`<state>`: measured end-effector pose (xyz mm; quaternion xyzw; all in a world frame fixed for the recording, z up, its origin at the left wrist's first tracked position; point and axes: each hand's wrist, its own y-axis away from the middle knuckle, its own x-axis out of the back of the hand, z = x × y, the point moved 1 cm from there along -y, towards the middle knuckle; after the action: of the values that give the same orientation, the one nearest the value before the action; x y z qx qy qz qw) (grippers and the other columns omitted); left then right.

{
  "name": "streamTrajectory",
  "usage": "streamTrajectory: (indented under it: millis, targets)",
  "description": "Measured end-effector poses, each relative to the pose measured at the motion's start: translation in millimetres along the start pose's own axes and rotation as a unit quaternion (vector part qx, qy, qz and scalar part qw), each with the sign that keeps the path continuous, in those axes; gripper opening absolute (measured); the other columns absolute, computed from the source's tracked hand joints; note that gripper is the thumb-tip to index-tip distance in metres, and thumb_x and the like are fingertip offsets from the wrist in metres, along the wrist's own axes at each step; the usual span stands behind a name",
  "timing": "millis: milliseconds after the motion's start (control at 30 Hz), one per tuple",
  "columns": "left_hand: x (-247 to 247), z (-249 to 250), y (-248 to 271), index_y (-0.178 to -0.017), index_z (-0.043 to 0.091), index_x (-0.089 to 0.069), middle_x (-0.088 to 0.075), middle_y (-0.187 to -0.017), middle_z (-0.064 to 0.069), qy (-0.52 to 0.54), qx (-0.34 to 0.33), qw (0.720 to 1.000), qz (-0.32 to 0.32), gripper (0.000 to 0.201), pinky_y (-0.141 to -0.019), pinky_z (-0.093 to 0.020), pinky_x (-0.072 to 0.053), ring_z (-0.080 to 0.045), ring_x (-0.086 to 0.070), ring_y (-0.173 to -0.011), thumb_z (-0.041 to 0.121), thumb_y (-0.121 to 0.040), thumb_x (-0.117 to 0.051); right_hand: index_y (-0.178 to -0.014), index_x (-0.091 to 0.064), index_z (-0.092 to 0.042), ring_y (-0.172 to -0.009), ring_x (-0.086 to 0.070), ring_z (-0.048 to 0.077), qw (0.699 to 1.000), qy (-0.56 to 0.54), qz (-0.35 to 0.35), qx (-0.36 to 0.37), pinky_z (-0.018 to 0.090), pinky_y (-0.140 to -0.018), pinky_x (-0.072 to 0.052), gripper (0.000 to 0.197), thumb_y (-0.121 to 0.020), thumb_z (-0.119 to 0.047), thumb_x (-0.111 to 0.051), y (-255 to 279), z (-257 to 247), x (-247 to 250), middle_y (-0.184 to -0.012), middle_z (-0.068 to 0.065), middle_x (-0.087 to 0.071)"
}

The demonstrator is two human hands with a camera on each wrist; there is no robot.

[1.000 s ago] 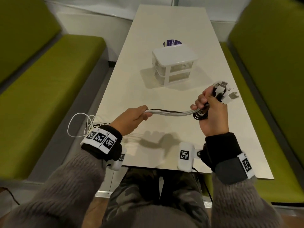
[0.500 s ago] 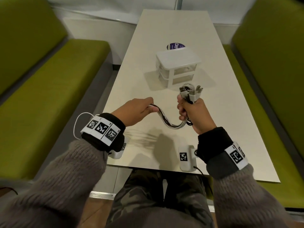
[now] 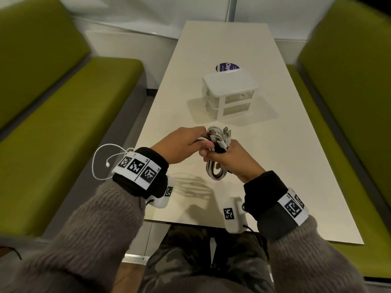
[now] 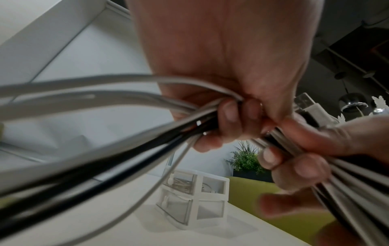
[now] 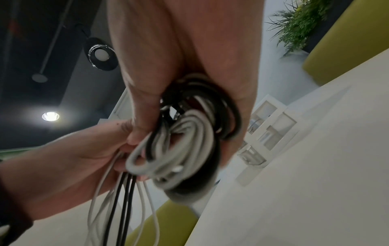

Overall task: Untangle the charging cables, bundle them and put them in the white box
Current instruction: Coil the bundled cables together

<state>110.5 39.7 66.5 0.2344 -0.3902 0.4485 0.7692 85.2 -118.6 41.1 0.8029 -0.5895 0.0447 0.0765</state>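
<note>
White box (image 3: 230,93) beyond my hands holds indistinct items; left hand (image 3: 179,146) and right hand (image 3: 234,161) both grasp the cable bundle (image 3: 215,157).

A pale bench (image 3: 211,60) runs between two green sofas (image 3: 63,115). A round purple sticker (image 3: 224,65) lies on it. A potted plant (image 4: 246,159) stands behind.

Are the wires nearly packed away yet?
About halfway. Done: the black and white charging cables are gathered and partly coiled. In hand: right hand holds the coil, left hand feeds the loose tails. Left: finish winding, then put them in the white plastic drawer box, still shut.
</note>
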Motion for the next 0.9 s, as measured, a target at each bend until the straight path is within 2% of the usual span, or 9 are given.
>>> streamTrajectory:
  millis: [100,133,200,267,367,500,633,767,900]
  targets:
    - [1,2,0,-0.084,0.013,-0.051,-0.059,-0.075,0.001,0.019,0.002,1.000,-0.005,0.022,-0.061,-0.019,-0.037,-0.012,-0.050,-0.068,0.033,-0.091,-0.055,-0.096,-0.068,-0.018,-0.081,-0.068,0.010,1.000,-0.014,-0.024,0.009,0.019,-0.071,-0.049,0.017,-0.086,-0.004,-0.067,-1,1,1,-0.083,0.003,-0.070]
    - [0,2,0,-0.083,0.013,-0.051,-0.059,-0.074,0.002,0.026,0.002,1.000,-0.007,0.023,-0.059,-0.018,-0.036,-0.010,-0.050,-0.067,0.034,-0.090,-0.056,-0.098,-0.068,-0.017,-0.086,-0.069,0.013,0.999,-0.015,-0.032,0.012,0.026,-0.076,-0.050,0.019,-0.086,-0.004,-0.066,-1,2,0,-0.087,0.005,-0.071]
    - [0,1,0,-0.081,0.013,-0.053,-0.060,-0.073,0.003,0.040,0.003,0.999,-0.012,0.023,-0.059,-0.018,-0.037,-0.009,-0.050,-0.067,0.034,-0.089,-0.057,-0.095,-0.066,-0.017,-0.078,-0.070,0.018,0.999,-0.035,-0.042,-0.001,0.042,-0.082,-0.052,0.023,-0.085,0.003,-0.061,0,4,-2,-0.081,0.000,-0.068]
    - [2,0,0,-0.079,0.014,-0.055,-0.058,-0.072,0.005,0.048,0.004,0.999,-0.019,0.022,-0.060,-0.017,-0.035,-0.007,-0.048,-0.067,0.033,-0.088,-0.059,-0.085,-0.065,-0.016,-0.063,-0.061,0.019,0.997,-0.066,-0.036,-0.013,0.046,-0.076,-0.057,0.025,-0.082,0.009,-0.058,2,5,-4,-0.067,-0.004,-0.061]
    - [7,-3,-1,-0.077,0.010,-0.059,-0.053,-0.068,0.000,0.064,0.003,0.998,-0.015,0.025,-0.058,-0.018,-0.032,-0.008,-0.042,-0.062,0.033,-0.085,-0.063,-0.082,-0.063,-0.016,-0.048,-0.048,0.017,0.995,-0.097,-0.021,-0.019,0.045,-0.067,-0.056,0.021,-0.090,0.003,-0.058,8,2,-10,-0.053,-0.004,-0.049]
    - [7,-2,0,-0.078,0.005,-0.062,-0.053,-0.065,0.000,0.092,-0.012,0.996,-0.005,0.023,-0.057,-0.015,-0.033,-0.003,-0.041,-0.059,0.027,-0.085,-0.064,-0.088,-0.061,-0.017,-0.043,-0.044,0.012,0.997,-0.079,-0.013,-0.011,0.034,-0.048,-0.055,0.013,-0.093,-0.005,-0.059,11,1,-12,-0.058,0.001,-0.044]
    - [4,-1,0,-0.082,0.009,-0.058,-0.052,-0.069,0.004,0.066,-0.004,0.997,-0.031,0.024,-0.058,-0.015,-0.033,-0.004,-0.041,-0.060,0.032,-0.090,-0.056,-0.092,-0.063,-0.014,-0.046,-0.045,0.013,0.999,-0.032,-0.019,-0.007,0.031,-0.047,-0.052,0.007,-0.093,-0.008,-0.060,11,0,-5,-0.063,0.009,-0.044]
    - [-1,-6,6,-0.076,0.027,-0.042,-0.045,-0.067,0.002,0.057,-0.013,0.998,-0.019,0.023,-0.057,-0.020,-0.031,-0.011,-0.039,-0.060,0.042,-0.094,-0.040,-0.082,-0.065,-0.015,-0.044,-0.044,0.013,0.999,-0.041,-0.001,0.022,0.030,-0.046,-0.048,0.012,-0.090,-0.007,-0.063,12,-8,10,-0.052,-0.002,-0.044]
    - [-6,-23,13,-0.085,0.024,-0.038,-0.040,-0.060,0.006,-0.064,-0.053,0.997,-0.008,0.034,-0.055,-0.023,-0.027,-0.010,-0.038,-0.054,0.055,-0.093,-0.028,-0.080,-0.063,-0.013,-0.046,-0.044,0.013,1.000,-0.001,-0.019,0.016,0.030,-0.047,-0.047,0.012,-0.092,-0.008,-0.062,16,-12,20,-0.053,-0.004,-0.044]
